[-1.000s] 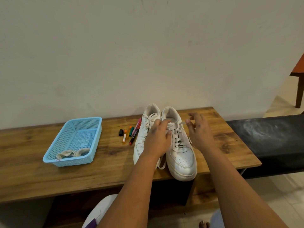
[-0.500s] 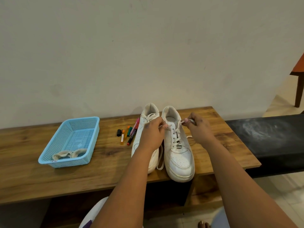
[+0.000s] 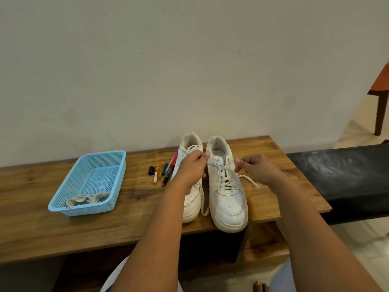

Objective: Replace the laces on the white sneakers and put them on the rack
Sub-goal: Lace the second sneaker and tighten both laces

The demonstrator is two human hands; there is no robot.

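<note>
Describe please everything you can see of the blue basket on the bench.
The blue basket is a rectangular tray that looks like plastic, with perforated mesh walls and floor and a plain rim. It sits upright on the wooden bench, left of the markers, and neither hand touches it. Inside, at its near end, lie bundled off-white laces. A small red mark is written on its near rim.

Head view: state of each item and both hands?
Right sneaker: upright, laced, lace ends loose.
Left sneaker: upright, laced, partly hidden.
Left hand: pinching a lace end.
Right hand: pinching the other end.
Blue basket: upright, holding cream laces.
Markers: lying flat.
</note>
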